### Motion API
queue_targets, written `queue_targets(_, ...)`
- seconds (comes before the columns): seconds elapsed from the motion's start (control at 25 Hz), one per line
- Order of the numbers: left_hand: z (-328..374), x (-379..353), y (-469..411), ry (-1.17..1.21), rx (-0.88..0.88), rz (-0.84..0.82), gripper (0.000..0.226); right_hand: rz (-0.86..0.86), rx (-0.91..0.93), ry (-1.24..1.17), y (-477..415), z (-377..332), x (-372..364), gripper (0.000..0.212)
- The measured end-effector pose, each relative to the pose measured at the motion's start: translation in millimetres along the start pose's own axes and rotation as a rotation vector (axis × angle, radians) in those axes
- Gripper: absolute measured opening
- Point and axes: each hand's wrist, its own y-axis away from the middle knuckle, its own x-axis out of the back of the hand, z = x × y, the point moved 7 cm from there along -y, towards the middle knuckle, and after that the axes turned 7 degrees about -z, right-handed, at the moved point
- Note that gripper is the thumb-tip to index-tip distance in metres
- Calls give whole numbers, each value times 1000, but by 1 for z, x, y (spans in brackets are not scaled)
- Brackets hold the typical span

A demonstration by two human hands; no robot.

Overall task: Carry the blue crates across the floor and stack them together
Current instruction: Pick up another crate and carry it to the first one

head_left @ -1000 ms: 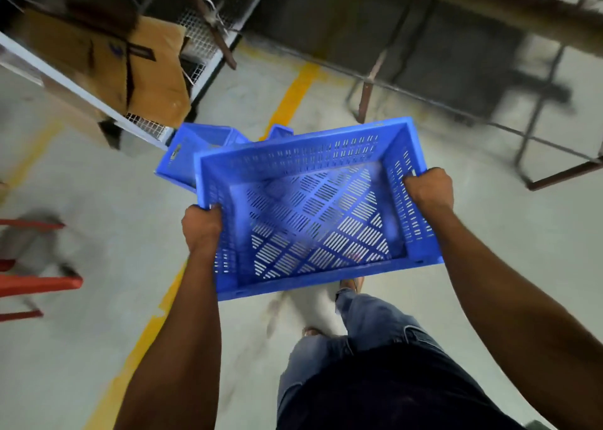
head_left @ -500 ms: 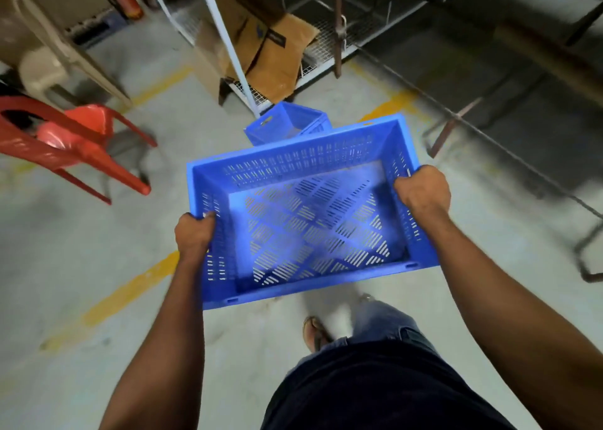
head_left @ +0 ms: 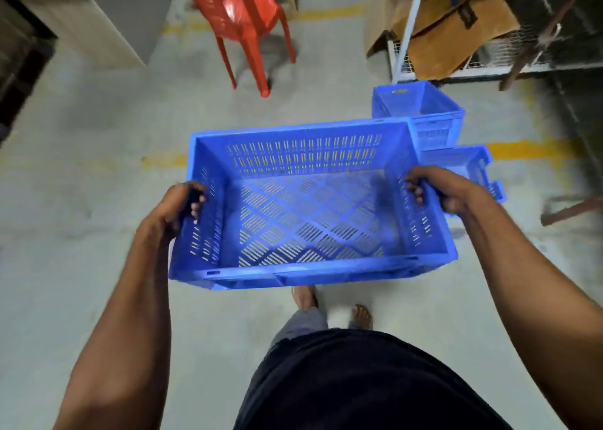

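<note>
Both hands grasp one blue crate at its short ends: the left hand [head_left: 177, 206] curls over the left rim with fingertips inside the slotted wall, and the right hand [head_left: 439, 189] wraps the right rim the same way. The carried crate [head_left: 306, 207] hangs level in front of the person's waist, above the concrete floor [head_left: 81, 185], empty, with its lattice bottom showing the floor through the slots. Two feet show just beneath its near edge.

Compared with half a second ago, the view has swung round. The red chair [head_left: 251, 21], then off to the left, now stands straight ahead beyond the crate. The second blue crate [head_left: 421, 109], which sat behind the far rim's middle, now lies on the floor past the carried crate's far right corner, beside the leg of the wire rack [head_left: 404, 38] holding a cardboard box [head_left: 456, 15]. A third blue crate [head_left: 470, 165] has come into sight just beyond the right hand, partly hidden by it; whether it touches the second crate cannot be told. The yellow floor line [head_left: 528, 150] now runs across the picture behind the crates, rather than slanting under the left arm.
</note>
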Motion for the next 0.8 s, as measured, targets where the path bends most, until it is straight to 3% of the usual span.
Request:
queue_targets(0.08, -39, 27, 32, 197, 87, -81, 31, -154, -33, -68, -4, 2, -36, 26)
queue_targets(0.2, -89, 74, 68, 176, 118, 129, 28, -215, -66, 95, -14, 3, -96, 31)
queue_targets(0.32, -127, 123, 95, -29, 104, 407, 28, -111, 16, 340, -27, -5, -155, 27)
queue_targets(0.44, -163, 176, 121, -201, 151, 576, 25, -34, 107, 535, -37, -14, -220, 19)
queue_targets(0.56, -198, 231, 139, -238, 195, 655, 34, 6, 167, 707, -45, -22, -295, 13)
queue_targets(0.8, -260, 349, 162, -201, 273, 729, 38, 15, 274, 976, -56, -35, -462, 24)
